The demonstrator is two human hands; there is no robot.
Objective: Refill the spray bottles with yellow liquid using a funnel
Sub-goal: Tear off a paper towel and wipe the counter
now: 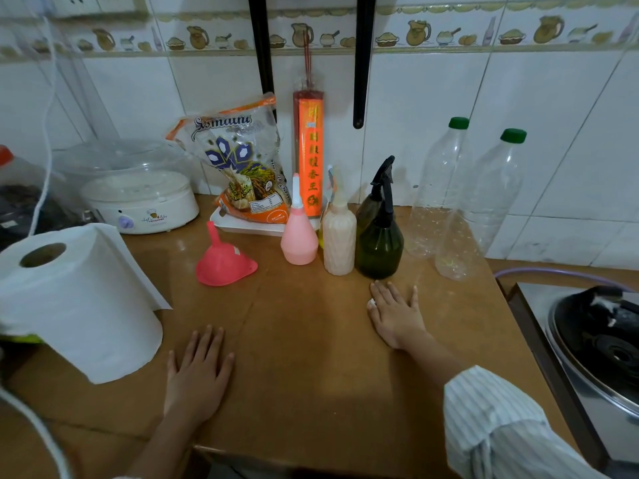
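Hands flat and empty on counter (pixel 311 340): left hand (pixel 198 371), right hand (pixel 397 314) near dark-green spray bottle (pixel 379 247), cream bottle (pixel 339 236), pink bottle (pixel 299 238).

Rear green bottle (pixel 369 205) half hidden

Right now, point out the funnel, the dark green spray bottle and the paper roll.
funnel (pixel 224 262): head view, on its pink cone.
dark green spray bottle (pixel 379 248): head view, on its round body.
paper roll (pixel 79 305): head view, on its white side.
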